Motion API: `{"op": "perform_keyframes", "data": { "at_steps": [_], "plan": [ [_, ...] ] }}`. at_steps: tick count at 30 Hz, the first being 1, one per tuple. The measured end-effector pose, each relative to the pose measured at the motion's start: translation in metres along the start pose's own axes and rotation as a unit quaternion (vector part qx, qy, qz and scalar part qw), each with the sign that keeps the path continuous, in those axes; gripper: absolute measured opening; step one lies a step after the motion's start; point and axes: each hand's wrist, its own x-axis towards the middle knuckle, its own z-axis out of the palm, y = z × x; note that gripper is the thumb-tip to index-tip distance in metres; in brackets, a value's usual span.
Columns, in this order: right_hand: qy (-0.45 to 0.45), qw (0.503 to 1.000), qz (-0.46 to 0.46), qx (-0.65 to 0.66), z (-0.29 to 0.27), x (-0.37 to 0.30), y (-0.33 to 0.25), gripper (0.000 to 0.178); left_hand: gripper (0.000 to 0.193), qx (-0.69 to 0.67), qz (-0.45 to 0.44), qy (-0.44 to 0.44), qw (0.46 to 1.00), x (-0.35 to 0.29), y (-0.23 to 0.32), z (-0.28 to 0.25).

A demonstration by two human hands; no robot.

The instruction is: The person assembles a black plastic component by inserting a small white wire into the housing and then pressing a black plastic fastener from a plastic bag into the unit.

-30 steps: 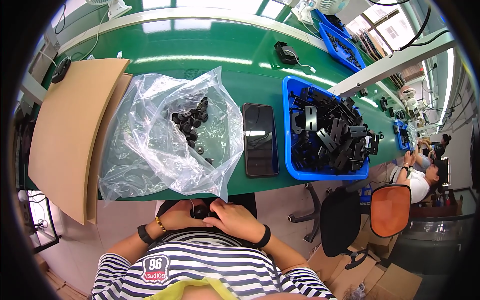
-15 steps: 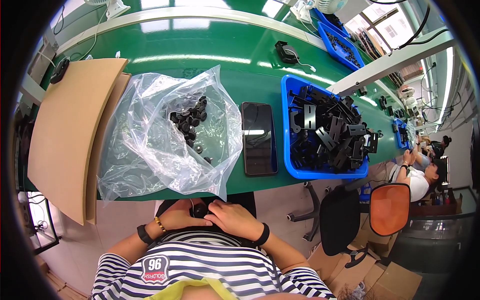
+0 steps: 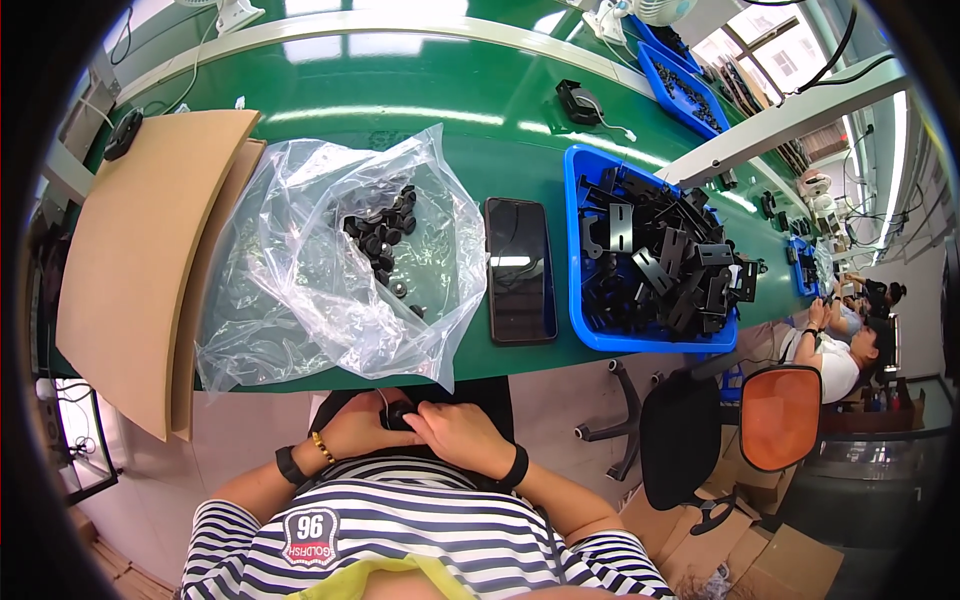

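In my lap, just below the table edge, a small black rounded part (image 3: 399,414) with a thin pale wire sits between my hands. My left hand (image 3: 357,428) is wrapped round it from the left. From the other side my right hand (image 3: 462,437) presses its bent fingers onto the same part. Fingers cover much of it, so its exact kind cannot be made out. Beyond my hands, a clear plastic bag (image 3: 290,275) lies spread on the table with several black round knob-like pieces (image 3: 375,245) in it. A dark smartphone (image 3: 520,270) lies to its right.
A blue bin (image 3: 572,250) heaped with black slotted brackets (image 3: 665,255) stands right of the phone. Cardboard sheets (image 3: 140,270) lean at the left. Farther back are a black device with a cable (image 3: 578,102) and another blue tray (image 3: 680,92). People sit at the far right, past office chairs (image 3: 780,418).
My right hand has shifted slightly, its fingers now lying further over the black part. The left hand stays nearly where it was. The whole view has moved a little.
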Motion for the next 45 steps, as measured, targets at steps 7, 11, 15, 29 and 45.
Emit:
{"op": "perform_keyframes", "data": {
  "at_steps": [7, 11, 15, 29, 45],
  "plan": [
    [0.061, 0.985, -0.136, -0.082, -0.003, 0.003, 0.001, 0.013, 0.053, 0.013, 0.044, 0.055, 0.997, -0.006, -0.005, 0.000],
    [0.092, 0.995, -0.023, -0.021, 0.004, -0.008, -0.002, 0.022, 0.052, -0.023, 0.050, 0.024, 0.998, -0.003, -0.009, 0.006],
    [0.091, 0.992, -0.088, -0.019, 0.014, -0.001, 0.001, 0.024, 0.056, -0.064, -0.008, -0.045, 0.997, -0.014, -0.012, -0.008],
    [0.083, 0.991, -0.108, 0.006, 0.004, -0.006, -0.007, 0.023, 0.065, -0.048, -0.029, -0.079, 0.995, -0.013, -0.021, -0.014],
    [0.074, 0.983, -0.115, 0.123, 0.004, 0.002, 0.000, 0.018, 0.063, -0.095, -0.040, -0.066, 0.992, -0.013, -0.020, -0.007]
  ]
}}
